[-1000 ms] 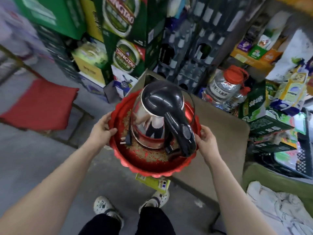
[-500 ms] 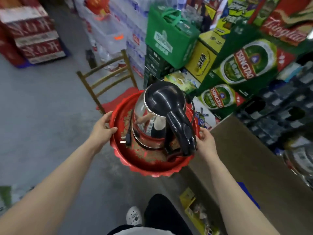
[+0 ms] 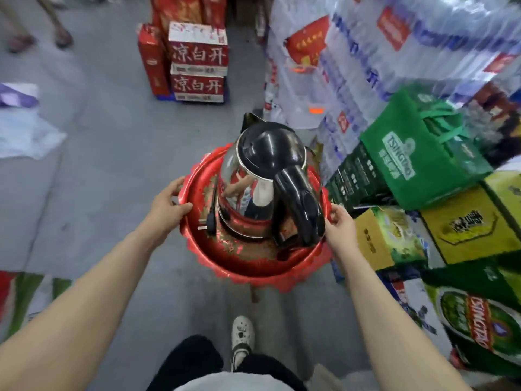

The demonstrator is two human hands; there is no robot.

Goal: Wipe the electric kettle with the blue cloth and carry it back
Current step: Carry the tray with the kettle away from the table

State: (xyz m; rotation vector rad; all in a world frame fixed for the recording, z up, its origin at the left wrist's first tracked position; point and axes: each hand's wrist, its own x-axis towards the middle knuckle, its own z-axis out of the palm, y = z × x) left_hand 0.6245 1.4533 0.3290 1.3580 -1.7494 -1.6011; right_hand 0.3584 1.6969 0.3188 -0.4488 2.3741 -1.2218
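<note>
Left hand point(image 3: 169, 206) and right hand point(image 3: 339, 228) clamp opposite rims of the scalloped red plastic tray point(image 3: 253, 266) bearing the upright steel, black-lidded electric kettle point(image 3: 267, 176); level carrying should prevent sliding.

We count one kettle point(image 3: 265, 182) on one red tray point(image 3: 253, 273), with one plug point(image 3: 210, 225) beside it. Two hands hold the tray: left point(image 3: 169, 206), right point(image 3: 339, 228). Two stacked red cartons point(image 3: 198, 63), one green bag point(image 3: 423, 153), one shoe point(image 3: 242, 338).
</note>
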